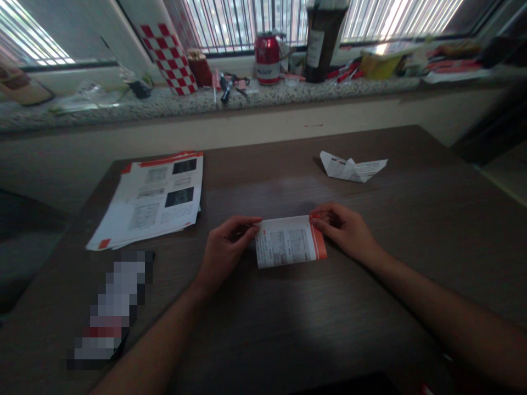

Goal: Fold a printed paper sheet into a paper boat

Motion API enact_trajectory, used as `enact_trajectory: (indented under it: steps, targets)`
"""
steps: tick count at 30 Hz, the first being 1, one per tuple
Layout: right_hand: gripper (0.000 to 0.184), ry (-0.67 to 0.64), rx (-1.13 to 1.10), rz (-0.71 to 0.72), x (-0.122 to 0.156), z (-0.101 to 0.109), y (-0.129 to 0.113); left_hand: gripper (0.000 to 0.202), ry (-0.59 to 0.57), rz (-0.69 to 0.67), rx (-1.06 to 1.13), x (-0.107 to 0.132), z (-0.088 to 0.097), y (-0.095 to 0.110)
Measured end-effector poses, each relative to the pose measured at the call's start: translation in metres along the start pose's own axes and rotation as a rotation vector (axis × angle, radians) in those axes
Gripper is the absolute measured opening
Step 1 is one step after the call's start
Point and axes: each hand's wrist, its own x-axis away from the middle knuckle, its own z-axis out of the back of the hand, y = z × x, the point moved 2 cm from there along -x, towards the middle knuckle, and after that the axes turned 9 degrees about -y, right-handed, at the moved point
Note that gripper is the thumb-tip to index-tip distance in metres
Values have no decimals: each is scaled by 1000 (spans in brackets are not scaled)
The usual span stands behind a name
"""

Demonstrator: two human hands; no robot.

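Note:
A folded printed sheet of paper (289,241), white with an orange band on its right end, lies on the dark wooden table (288,329) in front of me. My left hand (225,249) pinches its top left corner with curled fingers. At the sheet's top right corner my right hand (345,227) pinches the edge the same way. A finished paper boat (352,167) folded from similar printed paper sits further back on the right, apart from both hands.
A stack of printed sheets (154,200) with orange trim lies at the left. A blurred-out flat object (113,307) rests near the front left. The stone window sill behind holds a red can (267,57), a dark bottle (323,41), a checkered carton (171,55) and pens.

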Motion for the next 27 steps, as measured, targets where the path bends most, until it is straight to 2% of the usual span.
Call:
enact_trajectory:
  steps: [27]
  targets:
    - [17, 24, 1, 32, 0, 0, 2, 22, -9, 66, 112, -2, -1, 1]
